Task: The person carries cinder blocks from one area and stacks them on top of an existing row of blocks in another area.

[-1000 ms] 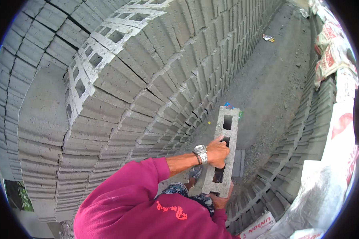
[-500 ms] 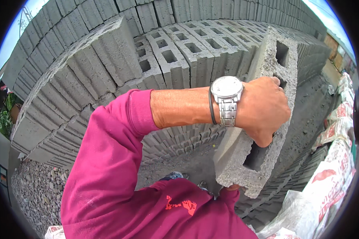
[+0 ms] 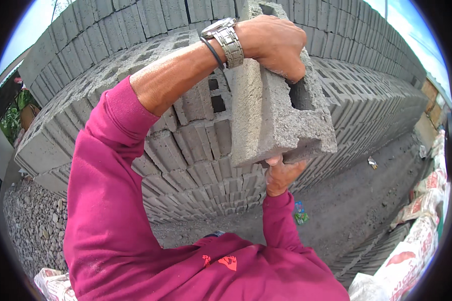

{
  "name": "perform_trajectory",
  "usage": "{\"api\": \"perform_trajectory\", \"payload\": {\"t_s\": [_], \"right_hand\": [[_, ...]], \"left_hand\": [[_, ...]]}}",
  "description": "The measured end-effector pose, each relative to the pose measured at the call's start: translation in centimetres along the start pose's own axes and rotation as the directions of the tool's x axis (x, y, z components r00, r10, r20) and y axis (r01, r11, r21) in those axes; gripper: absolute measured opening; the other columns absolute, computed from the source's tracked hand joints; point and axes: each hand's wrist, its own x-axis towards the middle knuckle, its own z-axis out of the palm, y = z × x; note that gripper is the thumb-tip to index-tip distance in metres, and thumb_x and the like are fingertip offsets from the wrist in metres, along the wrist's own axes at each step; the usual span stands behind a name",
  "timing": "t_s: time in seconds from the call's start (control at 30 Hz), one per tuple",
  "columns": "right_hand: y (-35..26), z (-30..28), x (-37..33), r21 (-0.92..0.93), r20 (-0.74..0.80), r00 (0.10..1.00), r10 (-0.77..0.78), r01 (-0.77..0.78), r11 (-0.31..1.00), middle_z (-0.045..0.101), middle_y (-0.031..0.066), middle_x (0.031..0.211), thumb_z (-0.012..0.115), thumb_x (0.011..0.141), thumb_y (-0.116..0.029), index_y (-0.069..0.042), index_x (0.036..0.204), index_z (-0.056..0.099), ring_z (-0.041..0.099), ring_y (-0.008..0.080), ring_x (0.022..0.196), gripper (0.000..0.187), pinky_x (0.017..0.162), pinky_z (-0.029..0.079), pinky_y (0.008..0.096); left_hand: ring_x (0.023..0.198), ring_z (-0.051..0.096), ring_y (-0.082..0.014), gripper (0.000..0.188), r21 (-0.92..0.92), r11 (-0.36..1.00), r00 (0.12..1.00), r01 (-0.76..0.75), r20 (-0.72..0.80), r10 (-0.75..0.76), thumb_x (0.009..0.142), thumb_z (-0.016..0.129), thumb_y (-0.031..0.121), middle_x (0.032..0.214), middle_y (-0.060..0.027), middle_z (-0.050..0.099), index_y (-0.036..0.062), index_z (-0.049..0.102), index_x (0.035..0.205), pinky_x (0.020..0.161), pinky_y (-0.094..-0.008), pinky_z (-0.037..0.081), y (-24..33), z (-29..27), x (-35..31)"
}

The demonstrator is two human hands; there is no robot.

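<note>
Your right hand [image 3: 281,173] is under the block [image 3: 278,108], pressed against its near bottom end; only a few curled fingers and the heel show, so the grip itself is mostly hidden, but it bears on the block from below. The magenta sleeve [image 3: 110,210] covers both arms; the left one is pushed up to the forearm.

The block is a grey hollow concrete one, held up in the air in front of you, tilted with its near end low and its far end high. One open cavity faces right, just below your left hand.

Your left hand [image 3: 271,42] sits on the block's upper far part, fingers wrapped over the top edge and closed down onto it, thumb side toward you. A metal watch [image 3: 226,37] and a dark band [image 3: 212,50] are on that wrist, just left of the block.

Behind the block, and touching nothing of it that you can see, is the stack [image 3: 186,125] of the same grey blocks, running left and far right of the block in long rows.

Below and right of the block: dirt ground [image 3: 356,200], a small bit of green litter [image 3: 300,215], and sacks [image 3: 417,241] at the right rim. Far left of the block: gravel [image 3: 30,226].
</note>
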Motion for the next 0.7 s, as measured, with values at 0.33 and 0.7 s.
{"api": "perform_trajectory", "payload": {"t_s": [0.33, 0.7], "right_hand": [[2.0, 7.6, 7.2, -0.108, 0.292, 0.933, 0.211, -0.188, 0.976, 0.057, 0.0109, 0.103, 0.083, 0.060, -0.042, 0.006, 0.111, 0.051, 0.056, 0.0200, 0.092, 0.077, 0.081, 0.045, 0.0307], [5.3, 9.4, 8.3, -0.163, 0.268, 0.963, -0.010, 0.056, 0.985, 0.054, 0.0139, 0.092, 0.080, 0.062, -0.044, 0.009, 0.109, 0.054, 0.056, 0.0249, 0.086, 0.075, 0.074, 0.046, 0.0344]], "left_hand": [[0.041, 0.041, -0.0131, 0.028, -0.308, 0.886, 0.937, 0.348, 0.097, -0.335, 0.056, 0.063, 0.019, 0.044, -0.0074, 0.045, -0.0083, 0.057, 0.058, 0.038, -0.0333, 0.029, -13.7, 5.4, -1.9], [0.042, 0.037, -0.0116, 0.018, -0.057, 0.934, 0.899, 0.352, 0.299, -0.320, 0.061, 0.065, 0.015, 0.048, -0.0032, 0.047, -0.0017, 0.059, 0.059, 0.038, -0.0330, 0.028, -15.9, 4.8, 0.6]]}}
